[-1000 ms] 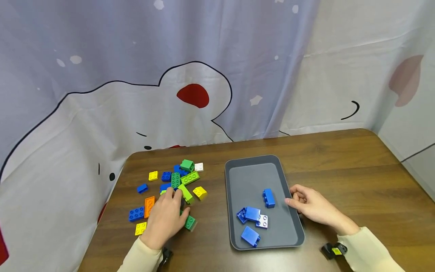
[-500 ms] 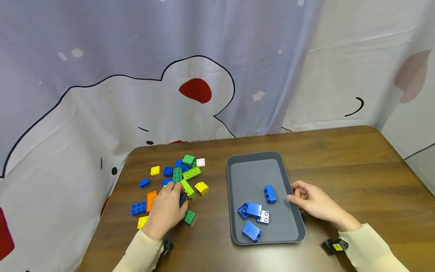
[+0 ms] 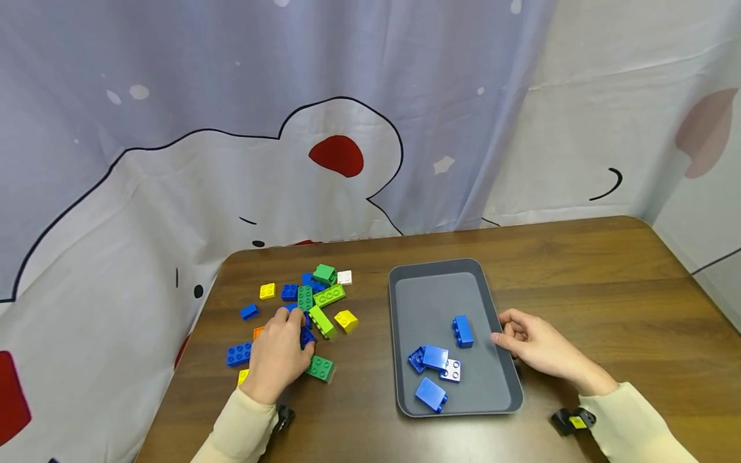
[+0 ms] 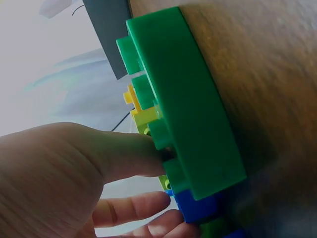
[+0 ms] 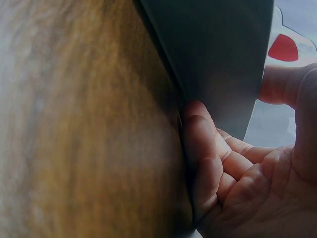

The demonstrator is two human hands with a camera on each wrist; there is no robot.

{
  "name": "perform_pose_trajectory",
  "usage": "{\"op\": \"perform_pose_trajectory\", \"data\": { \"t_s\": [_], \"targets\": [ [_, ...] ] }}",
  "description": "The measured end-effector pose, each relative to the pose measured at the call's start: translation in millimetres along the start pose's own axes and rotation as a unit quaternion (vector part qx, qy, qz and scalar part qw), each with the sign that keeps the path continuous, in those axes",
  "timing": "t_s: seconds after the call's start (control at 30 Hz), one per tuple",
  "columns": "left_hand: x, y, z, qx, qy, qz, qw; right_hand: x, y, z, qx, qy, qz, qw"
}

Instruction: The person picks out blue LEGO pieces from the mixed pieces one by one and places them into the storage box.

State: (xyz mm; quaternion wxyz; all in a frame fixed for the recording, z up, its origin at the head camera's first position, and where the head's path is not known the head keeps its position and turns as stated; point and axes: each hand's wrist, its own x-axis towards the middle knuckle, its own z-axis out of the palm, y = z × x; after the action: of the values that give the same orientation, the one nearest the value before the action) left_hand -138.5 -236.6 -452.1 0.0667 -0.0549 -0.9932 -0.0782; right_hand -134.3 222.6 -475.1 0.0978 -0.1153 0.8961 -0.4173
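Note:
My left hand [image 3: 279, 357] reaches down into the pile of toy building bricks, thumb and fingers bent around a dark blue brick [image 3: 307, 337]. Its fingertips are partly hidden, and I cannot tell whether they pinch it. A long green brick [image 3: 320, 368] lies beside the thumb; it looms large in the left wrist view, a blue brick [image 4: 195, 206] below it. At the grey tray [image 3: 425, 276], my right hand [image 3: 535, 344] holds the right side, thumb over the rim and curled fingers against the outer wall [image 5: 218, 59]. Several blue bricks [image 3: 431, 393] and a white brick [image 3: 451, 371] lie inside.
Around the left hand are lime bricks [image 3: 322, 321], a yellow brick [image 3: 346, 321], a green brick [image 3: 325, 274], a white brick [image 3: 344, 277] and several blue ones [image 3: 238, 354]. An orange brick [image 3: 258, 332] is mostly covered by the hand. A printed curtain [image 3: 243, 193] hangs behind the wooden table [image 3: 590, 283].
My left hand has shifted slightly left in the pile, covering more of the orange brick and uncovering more of the long green brick. The right hand stays at the tray's edge.

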Motion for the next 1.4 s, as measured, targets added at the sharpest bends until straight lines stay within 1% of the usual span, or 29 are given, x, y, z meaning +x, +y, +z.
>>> {"op": "perform_pose_trajectory", "data": {
  "t_s": [0.23, 0.33, 0.43, 0.57, 0.67, 0.77, 0.83, 0.93, 1.07, 1.3, 1.4],
  "targets": [
    [1.3, 0.5, 0.4, -0.018, -0.005, 0.011, 0.9998, -0.4, 1, 0, 0.003, 0.0, 0.0, 1.0],
    [0.7, 1.8, -1.3, -0.028, 0.003, 0.016, 0.9995, -0.7, 1, 0, 0.006, -0.001, -0.001, 1.0],
    [0.2, 3.5, -3.7, -0.035, 0.026, 0.027, 0.9987, -0.8, 0, -1, 0.005, 0.0, -0.002, 1.0],
    [-1.1, 8.2, -7.3, -0.045, 0.074, 0.045, 0.9952, 0.4, -1, -2, 0.002, -0.001, 0.0, 1.0],
    [-1.6, 15.5, -9.8, -0.062, 0.108, 0.062, 0.9903, 1.4, -1, -2, 0.0, -0.003, -0.001, 1.0],
    [-1.2, 25.5, -10.8, -0.085, 0.123, 0.08, 0.9856, 0.7, -1, -2, 0.0, -0.002, -0.002, 1.0],
    [-0.7, 33.1, -11.0, -0.102, 0.12, 0.091, 0.9833, -0.8, -1, -1, 0.001, -0.001, -0.002, 1.0],
    [0.7, 44.7, -10.4, -0.129, 0.108, 0.102, 0.9805, -3.9, 1, 1, 0.003, 0.006, -0.004, 1.0],
    [3.5, 60.2, -8.8, -0.15, 0.095, 0.124, 0.9762, -7.7, 3, 4, 0.004, 0.02, -0.01, 0.9997],
    [9.4, 85.7, -4.6, -0.159, 0.086, 0.193, 0.9643, -18.2, 3, 5, 0.013, 0.036, -0.01, 0.9992],
    [12.3, 96.4, -1.9, -0.165, 0.077, 0.216, 0.9593, -24.2, 4, 3, 0.012, 0.042, -0.004, 0.999]
  ]
}}
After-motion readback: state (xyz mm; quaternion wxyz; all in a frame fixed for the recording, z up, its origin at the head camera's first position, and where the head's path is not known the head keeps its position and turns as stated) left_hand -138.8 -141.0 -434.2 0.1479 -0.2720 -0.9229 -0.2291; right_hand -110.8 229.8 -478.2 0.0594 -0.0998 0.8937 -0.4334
